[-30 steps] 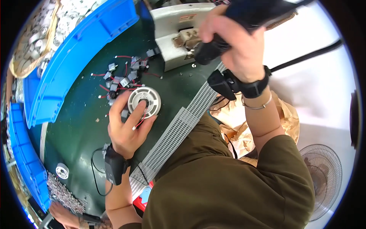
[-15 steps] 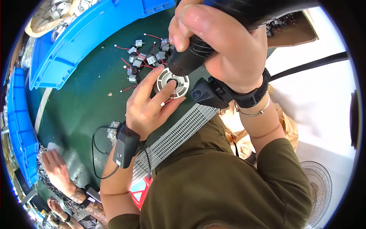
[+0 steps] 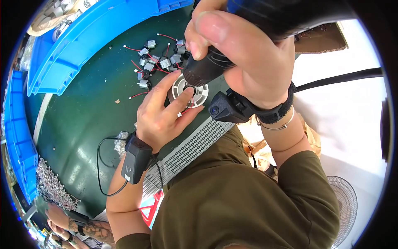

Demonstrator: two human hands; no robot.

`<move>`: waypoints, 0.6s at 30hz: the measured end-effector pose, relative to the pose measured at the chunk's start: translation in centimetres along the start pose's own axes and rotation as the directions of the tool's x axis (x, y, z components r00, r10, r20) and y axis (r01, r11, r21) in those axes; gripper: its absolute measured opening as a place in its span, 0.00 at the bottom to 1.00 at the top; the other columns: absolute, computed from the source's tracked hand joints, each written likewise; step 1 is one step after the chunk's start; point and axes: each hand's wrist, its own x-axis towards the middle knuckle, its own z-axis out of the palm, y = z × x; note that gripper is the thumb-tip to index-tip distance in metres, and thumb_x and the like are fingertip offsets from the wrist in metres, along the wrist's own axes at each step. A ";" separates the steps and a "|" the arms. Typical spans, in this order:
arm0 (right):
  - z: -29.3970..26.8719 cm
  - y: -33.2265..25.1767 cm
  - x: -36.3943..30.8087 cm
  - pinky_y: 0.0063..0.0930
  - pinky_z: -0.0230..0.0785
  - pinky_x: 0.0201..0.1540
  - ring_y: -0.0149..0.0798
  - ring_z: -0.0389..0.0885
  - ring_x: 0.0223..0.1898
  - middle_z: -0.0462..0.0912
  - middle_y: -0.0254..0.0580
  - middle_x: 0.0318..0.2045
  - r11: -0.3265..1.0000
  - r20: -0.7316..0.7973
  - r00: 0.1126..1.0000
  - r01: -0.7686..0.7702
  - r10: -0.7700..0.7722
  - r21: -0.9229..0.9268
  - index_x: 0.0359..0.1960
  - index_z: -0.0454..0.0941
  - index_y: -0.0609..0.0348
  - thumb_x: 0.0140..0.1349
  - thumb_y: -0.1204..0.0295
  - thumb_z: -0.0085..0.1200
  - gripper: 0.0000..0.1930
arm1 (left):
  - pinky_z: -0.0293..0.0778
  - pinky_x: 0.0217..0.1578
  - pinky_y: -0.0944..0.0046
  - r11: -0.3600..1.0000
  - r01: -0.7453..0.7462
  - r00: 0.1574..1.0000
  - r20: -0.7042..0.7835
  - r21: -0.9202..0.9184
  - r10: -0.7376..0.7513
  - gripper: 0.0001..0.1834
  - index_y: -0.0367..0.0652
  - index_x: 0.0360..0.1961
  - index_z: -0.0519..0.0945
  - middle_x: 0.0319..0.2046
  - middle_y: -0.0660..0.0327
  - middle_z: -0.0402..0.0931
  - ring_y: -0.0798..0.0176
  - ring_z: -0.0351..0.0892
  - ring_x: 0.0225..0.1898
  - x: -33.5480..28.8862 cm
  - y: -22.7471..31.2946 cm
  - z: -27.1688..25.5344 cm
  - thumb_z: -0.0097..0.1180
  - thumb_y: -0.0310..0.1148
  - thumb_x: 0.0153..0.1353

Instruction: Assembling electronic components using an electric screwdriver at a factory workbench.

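Observation:
My right hand [image 3: 259,62] is wrapped round a black electric screwdriver [image 3: 207,66], its nose pointing down at a round white plastic housing [image 3: 202,98]. The nose hides part of the housing's far side, and I cannot see the bit's tip. My left hand [image 3: 159,114] steadies the housing on the green table, index finger pressed on its middle and the other fingers around its rim. A red wire with a small white plug [image 3: 180,114] comes out by those fingers. Just beyond lie several small silver motors [image 3: 165,62] with red wires.
Blue plastic bins [image 3: 95,35] line the far left side. At the left, a co-worker's hand [image 3: 57,216] is beside a heap of small metal parts [image 3: 52,184]. A cardboard box [image 3: 323,39] stands at the far right, and a white perforated strip [image 3: 186,151] runs along the near table edge.
The co-worker's hand has drawn nearer, uncovering the heap of small parts. My view has shifted slightly. Both my hands keep their holds, the screwdriver still over the housing.

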 end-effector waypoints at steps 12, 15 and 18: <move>-3.6 0.0 3.4 0.14 0.67 0.28 0.25 0.77 0.26 0.78 0.39 0.25 0.922 0.378 0.844 -0.376 0.381 -0.089 0.36 0.74 0.69 0.50 0.84 0.58 0.11 | 0.77 0.35 0.61 0.997 0.014 1.000 0.012 -0.072 -0.013 0.19 0.42 0.35 0.81 0.48 0.49 0.73 0.53 0.79 0.37 0.2 0.0 0.1 0.71 0.32 0.40; -2.6 1.3 1.3 0.24 0.68 0.31 0.31 0.76 0.28 0.76 0.41 0.26 0.984 0.420 0.890 -0.155 0.180 -0.093 0.40 0.73 0.69 0.55 0.79 0.52 0.11 | 0.77 0.34 0.61 0.998 0.027 1.000 0.011 -0.051 -0.026 0.18 0.42 0.35 0.81 0.48 0.50 0.73 0.54 0.79 0.35 0.2 0.1 -0.1 0.71 0.33 0.40; -0.9 1.4 -0.3 0.33 0.70 0.34 0.36 0.74 0.25 0.74 0.43 0.25 0.938 0.247 0.931 0.311 -0.269 -0.152 0.46 0.68 0.72 0.56 0.80 0.45 0.15 | 0.76 0.34 0.61 0.998 -0.033 0.999 -0.040 -0.051 0.031 0.18 0.43 0.35 0.81 0.47 0.50 0.73 0.54 0.79 0.34 0.2 -0.4 0.4 0.71 0.33 0.40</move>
